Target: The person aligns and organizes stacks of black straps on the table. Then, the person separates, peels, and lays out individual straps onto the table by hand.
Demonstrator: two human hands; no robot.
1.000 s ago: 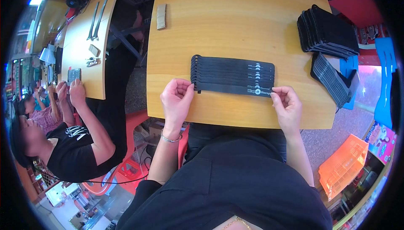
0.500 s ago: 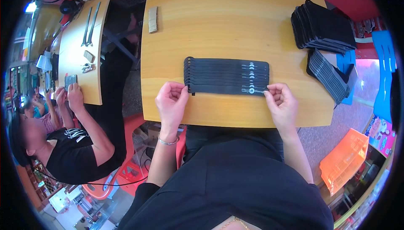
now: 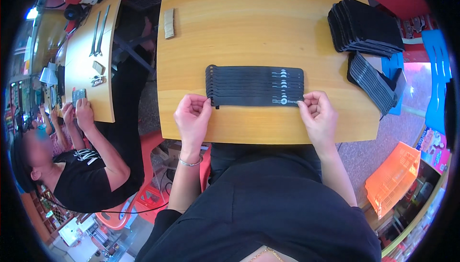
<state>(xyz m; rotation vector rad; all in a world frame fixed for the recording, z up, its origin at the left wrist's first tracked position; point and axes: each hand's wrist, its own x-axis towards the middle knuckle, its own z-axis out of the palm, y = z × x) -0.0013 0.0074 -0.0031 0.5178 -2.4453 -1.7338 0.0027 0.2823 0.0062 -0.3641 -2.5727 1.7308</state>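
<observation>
Several flat black straps (image 3: 254, 81) lie overlapped in a row in front of me, each with a small holed tab at its left end and pale print near the right. My left hand (image 3: 192, 116) is closed in a pinch at the left end of the nearest strap. At that strap's right end, the thumb and fingertips of my right hand (image 3: 318, 116) pinch its corner. The nearest strap lies level along the front of the row, and a small dark tab sticks out below its left end.
On the wooden table (image 3: 230, 130), a tall stack of black straps (image 3: 366, 27) and a fanned bundle (image 3: 371, 82) stand at right. A small tan stack (image 3: 169, 23) lies far left. An orange basket (image 3: 393, 180) is lower right. A co-worker (image 3: 91, 171) sits at another table, left.
The view has shifted slightly, moving the table a little left and up in the picture. Both my hands stay at the ends of the nearest strap.
</observation>
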